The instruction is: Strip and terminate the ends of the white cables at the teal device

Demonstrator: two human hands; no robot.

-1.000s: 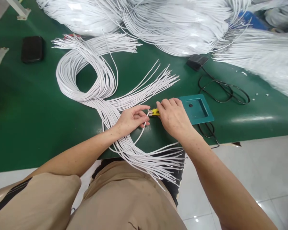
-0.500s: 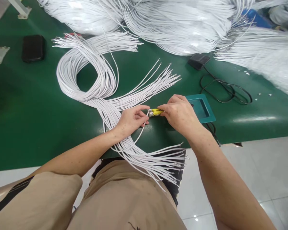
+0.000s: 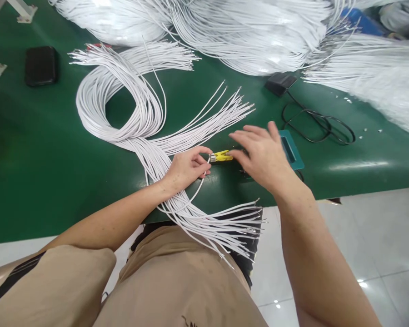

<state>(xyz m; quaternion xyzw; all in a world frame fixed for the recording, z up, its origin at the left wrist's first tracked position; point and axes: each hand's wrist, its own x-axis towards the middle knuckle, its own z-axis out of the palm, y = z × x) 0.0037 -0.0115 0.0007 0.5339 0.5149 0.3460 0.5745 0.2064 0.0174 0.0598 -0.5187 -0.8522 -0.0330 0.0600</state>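
My left hand is closed, its fingertips pinching a thin white cable that loops down beneath them. At those fingertips is a small yellow clip-like piece with a metal end; the cable runs up to that metal end. Just right of the yellow piece, my right hand is slightly blurred, fingers spread and holding nothing. I cannot tell if its thumb still touches the piece. Under my left wrist passes a bundle of white cables, whose ends hang over the table's front edge.
Beyond my right hand lies a teal tray, partly hidden. A black box with a cord sits behind it. Large heaps of white cables fill the back of the green table. A black case rests at left.
My right hand has let go of the yellow piece, opened its fingers and shifted slightly right. My left hand stays in place with the cable.
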